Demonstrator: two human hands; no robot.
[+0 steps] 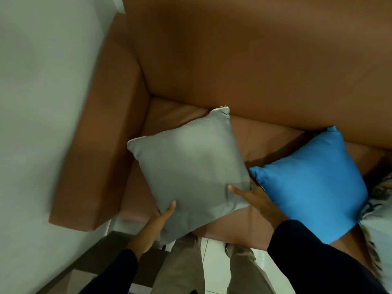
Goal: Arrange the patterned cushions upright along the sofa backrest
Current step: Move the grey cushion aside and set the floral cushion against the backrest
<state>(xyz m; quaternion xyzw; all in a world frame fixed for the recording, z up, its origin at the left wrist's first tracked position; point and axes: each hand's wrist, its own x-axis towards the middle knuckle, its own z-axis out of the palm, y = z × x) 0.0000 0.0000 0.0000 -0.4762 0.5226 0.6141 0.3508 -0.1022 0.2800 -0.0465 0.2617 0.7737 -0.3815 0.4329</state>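
Observation:
I hold a plain grey cushion [191, 172] over the left end of the brown sofa seat [265, 136], tilted like a diamond. My left hand [161, 217] grips its lower left edge, thumb on top. My right hand [252, 196] grips its lower right corner. A blue cushion [311, 185] lies flat on the seat just to the right, one corner near the backrest [254, 60]. At the right edge shows part of a leaf-patterned cushion [379, 219], partly under the blue one.
The sofa's left armrest [95, 149] stands close to a pale wall [38, 102]. A dark low piece of furniture [101, 251] sits on the floor by the armrest's front. My legs stand on white tiles [214, 257] against the seat's front edge.

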